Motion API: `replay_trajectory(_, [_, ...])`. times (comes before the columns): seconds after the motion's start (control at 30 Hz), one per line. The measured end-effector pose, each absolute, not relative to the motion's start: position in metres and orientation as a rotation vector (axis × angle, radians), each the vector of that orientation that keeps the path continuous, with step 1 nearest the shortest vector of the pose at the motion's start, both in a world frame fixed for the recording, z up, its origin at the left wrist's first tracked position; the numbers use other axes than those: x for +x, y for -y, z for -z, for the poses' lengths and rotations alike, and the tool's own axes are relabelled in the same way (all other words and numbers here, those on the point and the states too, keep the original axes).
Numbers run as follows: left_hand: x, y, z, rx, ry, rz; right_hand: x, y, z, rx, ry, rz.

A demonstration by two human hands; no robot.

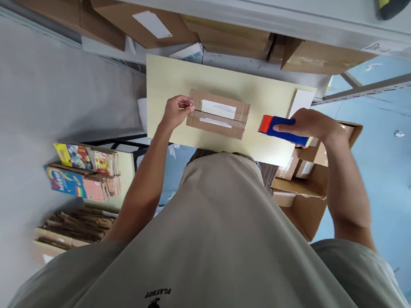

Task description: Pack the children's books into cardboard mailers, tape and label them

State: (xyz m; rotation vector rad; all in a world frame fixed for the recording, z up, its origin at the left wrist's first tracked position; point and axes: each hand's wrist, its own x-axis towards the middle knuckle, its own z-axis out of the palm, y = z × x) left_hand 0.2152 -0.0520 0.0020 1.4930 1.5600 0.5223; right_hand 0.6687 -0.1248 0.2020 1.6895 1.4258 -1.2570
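A small cardboard box (217, 129) lies on a pale yellow board, its centre seam running left to right between two white labels. My left hand (177, 110) is at the box's left edge, thumb and fingers pinched together beside the seam. Something thin and pale shows at those fingertips, too small to name. To the right of the box, and apart from it, my right hand (306, 123) grips a blue tape dispenser (284, 134) with a red front end pointing left toward the box. The dispenser's far end is partly hidden by the hand.
The yellow tabletop (170, 74) has a white sheet (302, 100) at its right. Several cartons (228, 36) stand on a shelf behind. An open carton (312, 216) holding smaller boxes is below right. Flattened, printed boxes (66, 182) are stacked at lower left.
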Motion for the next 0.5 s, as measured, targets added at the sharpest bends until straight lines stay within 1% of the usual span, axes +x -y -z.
replay_trajectory(0.07, [0.216, 0.052, -0.002, 1.497, -1.588, -0.5, 0.683, 0.132, -0.196, 1.73, -1.419, 1.218])
replay_trajectory(0.17, [0.214, 0.051, 0.0, 1.493, -1.593, -0.498, 0.68, 0.136, -0.167, 1.774, -1.48, 1.126])
replay_trajectory(0.33, [0.212, 0.052, 0.005, 1.466, -1.629, -0.523, 0.647, 0.136, -0.114, 1.837, -1.529, 1.138])
replay_trajectory(0.5, [0.215, 0.057, 0.01, 1.445, -1.667, -0.584, 0.613, 0.138, -0.083, 1.932, -1.552, 1.077])
